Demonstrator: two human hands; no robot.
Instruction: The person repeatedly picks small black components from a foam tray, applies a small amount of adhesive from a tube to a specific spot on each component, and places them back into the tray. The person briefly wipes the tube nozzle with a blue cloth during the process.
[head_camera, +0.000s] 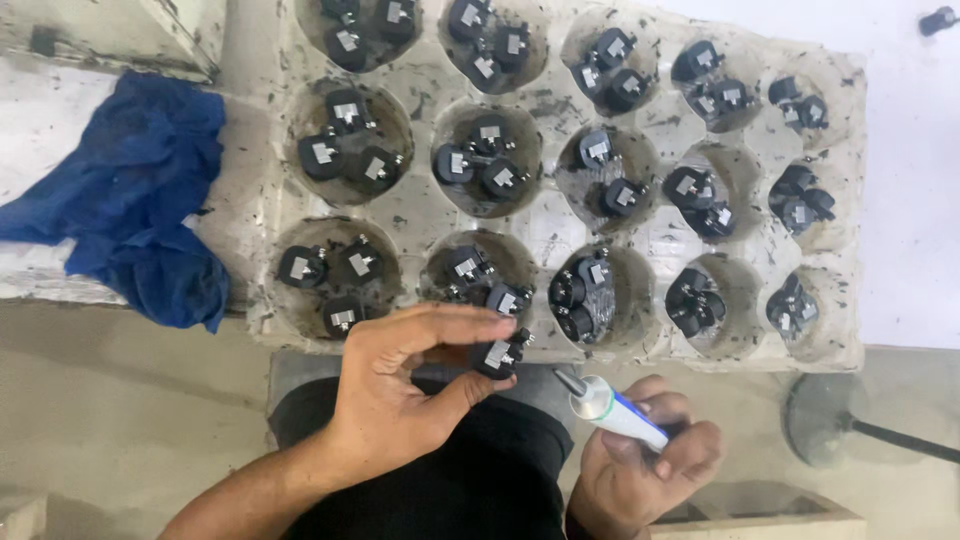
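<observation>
My left hand (405, 385) pinches a small black round part (497, 357) with a metal tab on its face, held just below the tray's near edge. In my right hand (645, 470) is a white and blue tube (612, 410), its grey nozzle pointing up and left toward the part, a short gap away. The moulded pulp tray (555, 215) in front of me has round cups, each with two or three of the same black parts.
A crumpled blue cloth (140, 195) lies on the white ledge at the left. A round grey base with a black rod (825, 420) stands on the floor at the right. My dark-clothed lap (450, 490) is below the hands.
</observation>
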